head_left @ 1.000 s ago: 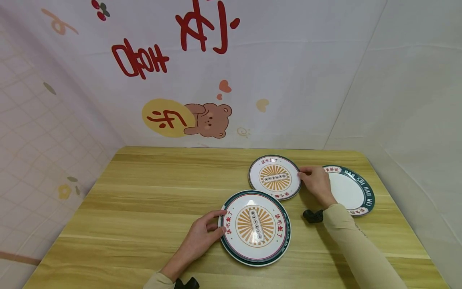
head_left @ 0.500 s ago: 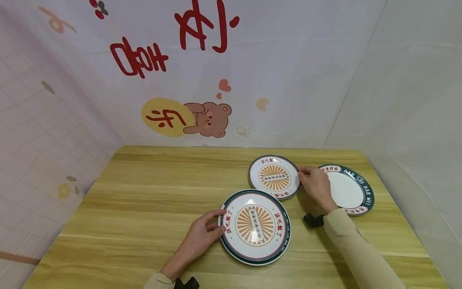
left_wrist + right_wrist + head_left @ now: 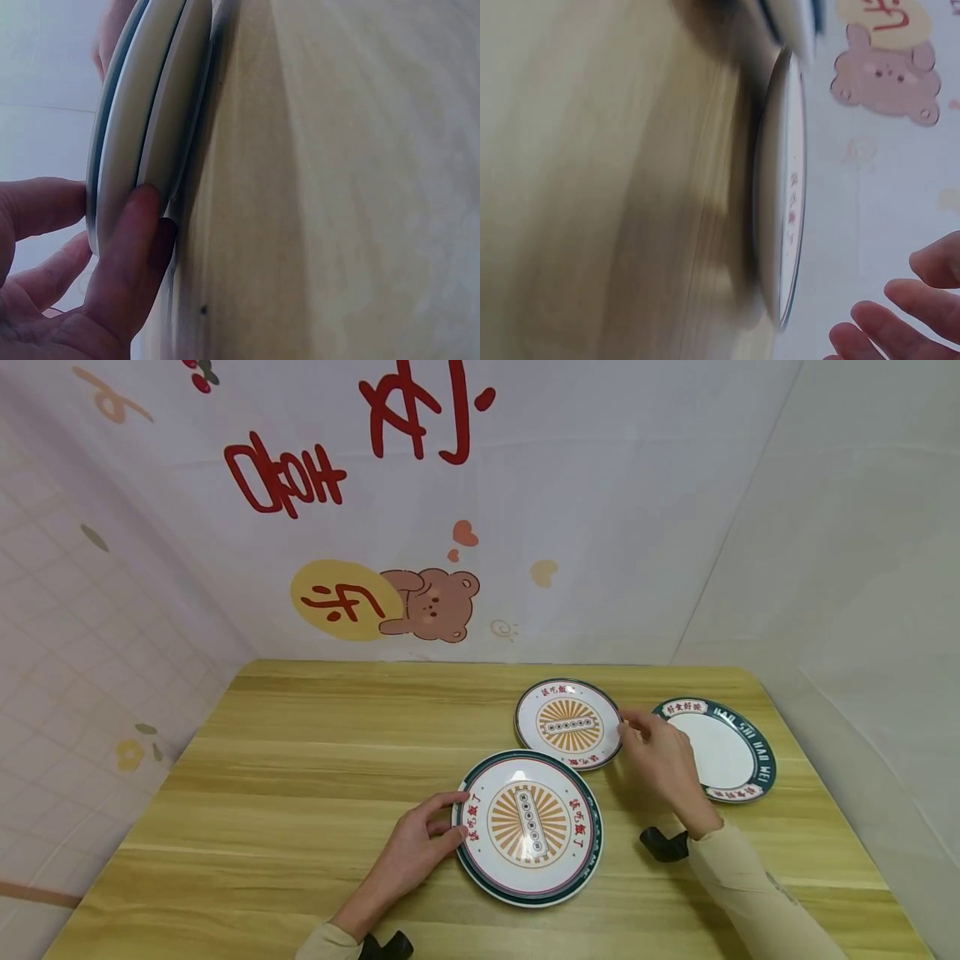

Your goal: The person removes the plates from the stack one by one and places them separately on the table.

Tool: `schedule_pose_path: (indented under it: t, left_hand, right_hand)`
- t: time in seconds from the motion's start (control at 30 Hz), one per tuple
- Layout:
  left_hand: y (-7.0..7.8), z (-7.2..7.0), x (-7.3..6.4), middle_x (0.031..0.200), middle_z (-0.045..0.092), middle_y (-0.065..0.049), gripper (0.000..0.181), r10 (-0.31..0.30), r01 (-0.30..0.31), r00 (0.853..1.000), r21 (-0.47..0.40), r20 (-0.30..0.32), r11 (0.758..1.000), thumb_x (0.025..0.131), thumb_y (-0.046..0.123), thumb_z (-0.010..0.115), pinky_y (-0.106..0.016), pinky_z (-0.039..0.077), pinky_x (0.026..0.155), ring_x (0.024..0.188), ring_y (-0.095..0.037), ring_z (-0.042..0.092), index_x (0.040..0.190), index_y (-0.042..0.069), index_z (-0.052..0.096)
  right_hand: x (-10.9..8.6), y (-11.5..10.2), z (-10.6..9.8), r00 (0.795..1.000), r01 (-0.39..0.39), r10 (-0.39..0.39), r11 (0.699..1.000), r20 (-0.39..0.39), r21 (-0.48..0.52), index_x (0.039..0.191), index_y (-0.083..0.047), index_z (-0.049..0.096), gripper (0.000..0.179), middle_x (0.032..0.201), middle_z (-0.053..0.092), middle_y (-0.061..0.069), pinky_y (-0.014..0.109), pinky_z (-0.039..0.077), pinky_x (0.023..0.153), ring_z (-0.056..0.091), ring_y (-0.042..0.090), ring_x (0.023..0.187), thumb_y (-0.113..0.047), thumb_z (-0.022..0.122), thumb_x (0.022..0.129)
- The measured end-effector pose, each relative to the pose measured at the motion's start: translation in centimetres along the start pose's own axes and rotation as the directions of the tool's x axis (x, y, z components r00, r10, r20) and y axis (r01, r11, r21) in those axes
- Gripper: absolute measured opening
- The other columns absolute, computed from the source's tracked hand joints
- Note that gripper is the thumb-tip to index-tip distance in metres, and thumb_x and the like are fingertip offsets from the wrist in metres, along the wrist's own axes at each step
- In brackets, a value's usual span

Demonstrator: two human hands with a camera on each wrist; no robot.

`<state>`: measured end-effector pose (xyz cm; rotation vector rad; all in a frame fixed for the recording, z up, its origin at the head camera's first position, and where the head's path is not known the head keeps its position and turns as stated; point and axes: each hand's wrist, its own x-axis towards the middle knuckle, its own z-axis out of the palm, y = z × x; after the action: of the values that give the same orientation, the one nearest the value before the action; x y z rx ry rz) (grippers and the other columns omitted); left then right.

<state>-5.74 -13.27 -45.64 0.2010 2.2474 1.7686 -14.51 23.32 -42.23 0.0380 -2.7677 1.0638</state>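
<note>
My left hand (image 3: pixel 420 843) grips the left rim of a stack of round plates (image 3: pixel 529 828) near the table's front. The top plate is white with an orange sunburst and red characters; green-edged plates show beneath it. In the left wrist view, finger and thumb lie against the rims of the stacked plates (image 3: pixel 146 112). Behind the stack, a smaller sunburst plate (image 3: pixel 569 724) lies on the table. My right hand (image 3: pixel 667 764) is just at its right edge. The right wrist view shows those fingers (image 3: pixel 900 319) spread and apart from the small plate (image 3: pixel 774 195).
An oval plate (image 3: pixel 720 750) with a dark green lettered rim lies at the right, partly behind my right hand. Wooden table (image 3: pixel 300 793) stretches to the left. A printed cloth backdrop (image 3: pixel 600 527) rises behind the back edge.
My right hand has let go of the small plate's rim and drawn back slightly toward the front right. The left hand and the plates have stayed put.
</note>
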Motion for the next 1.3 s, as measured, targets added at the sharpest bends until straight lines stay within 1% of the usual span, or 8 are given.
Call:
schedule_pose_path:
  t: [0.17, 0.4, 0.57, 0.77, 0.87, 1.07, 1.3]
  left_hand:
    - [0.0, 0.0, 0.0, 0.132, 0.063, -0.024, 0.042, 0.009, -0.009, 1.0, -0.004, -0.004, 1.0, 0.097, 0.009, 0.071, -0.023, 0.057, 0.077, 0.107, -0.025, 0.072, 0.138, 0.006, 0.062]
    - [0.2, 0.1, -0.1, 0.13, 0.064, -0.023, 0.043, 0.006, -0.007, 1.0, -0.035, -0.016, 0.999, 0.097, 0.008, 0.071, -0.023, 0.057, 0.076, 0.105, -0.025, 0.072, 0.139, 0.005, 0.061]
    - [0.3, 0.1, -0.2, 0.133, 0.062, -0.024, 0.044, 0.008, -0.008, 1.0, -0.038, -0.012, 0.999, 0.097, 0.008, 0.071, -0.022, 0.057, 0.077, 0.108, -0.027, 0.071, 0.139, 0.005, 0.06]
    - [0.1, 0.1, -0.1, 0.136, 0.06, -0.023, 0.043, 0.004, -0.004, 1.0, -0.01, 0.002, 1.0, 0.098, 0.008, 0.069, -0.023, 0.058, 0.079, 0.11, -0.026, 0.07, 0.139, 0.006, 0.061]
    - [0.1, 0.1, -0.1, 0.135, 0.061, -0.023, 0.042, 0.004, -0.004, 1.0, -0.009, 0.003, 1.0, 0.098, 0.009, 0.07, -0.023, 0.058, 0.079, 0.109, -0.024, 0.071, 0.139, 0.007, 0.061]
    - [0.1, 0.0, -0.2, 0.134, 0.061, -0.024, 0.042, 0.032, -0.032, 0.999, -0.023, -0.002, 0.999, 0.097, 0.008, 0.071, -0.023, 0.057, 0.079, 0.107, -0.025, 0.072, 0.138, 0.006, 0.062]
    - [0.1, 0.0, -0.2, 0.145, 0.053, -0.024, 0.054, 0.023, -0.023, 1.0, -0.013, -0.005, 1.0, 0.098, 0.008, 0.069, -0.024, 0.059, 0.079, 0.109, -0.028, 0.072, 0.149, 0.008, 0.053]
  right_hand:
    - [-1.2, -0.7, 0.0, 1.0, 0.006, -0.007, 0.999, 0.017, 0.032, 0.134, -0.003, 0.067, 0.04, 0.131, 0.067, 0.023, 0.06, 0.05, 0.1, 0.061, 0.043, 0.121, -0.029, 0.053, 0.107]
    - [-2.8, -1.1, 0.2, 0.999, 0.036, -0.038, 0.999, 0.026, 0.04, 0.133, -0.002, 0.067, 0.037, 0.128, 0.068, 0.022, 0.059, 0.051, 0.099, 0.064, 0.04, 0.117, -0.025, 0.057, 0.106]
    - [-3.8, -1.4, 0.3, 0.996, 0.045, -0.052, 0.994, 0.066, 0.103, 0.133, 0.0, 0.066, 0.037, 0.131, 0.066, 0.021, 0.056, 0.051, 0.102, 0.064, 0.038, 0.118, -0.024, 0.057, 0.106]
    - [-4.8, -1.1, 0.7, 0.991, 0.064, -0.084, 0.982, 0.106, 0.179, 0.135, 0.001, 0.064, 0.037, 0.133, 0.066, 0.018, 0.051, 0.054, 0.1, 0.066, 0.036, 0.119, -0.02, 0.061, 0.106]
    - [-5.2, -1.1, 0.9, 0.988, 0.049, -0.077, 0.979, 0.135, 0.198, 0.137, 0.001, 0.063, 0.037, 0.134, 0.066, 0.018, 0.051, 0.054, 0.1, 0.066, 0.035, 0.118, -0.02, 0.061, 0.106]
    - [-6.0, -1.3, 1.1, 0.976, 0.01, -0.06, 0.973, 0.212, 0.229, 0.139, 0.0, 0.062, 0.039, 0.137, 0.064, 0.018, 0.05, 0.054, 0.1, 0.065, 0.036, 0.12, -0.021, 0.061, 0.106]
    - [-6.6, -1.4, 1.6, 0.962, 0.013, -0.084, 0.964, 0.26, 0.266, 0.14, 0.001, 0.061, 0.039, 0.134, 0.065, 0.021, 0.046, 0.056, 0.097, 0.068, 0.035, 0.116, -0.017, 0.062, 0.105]
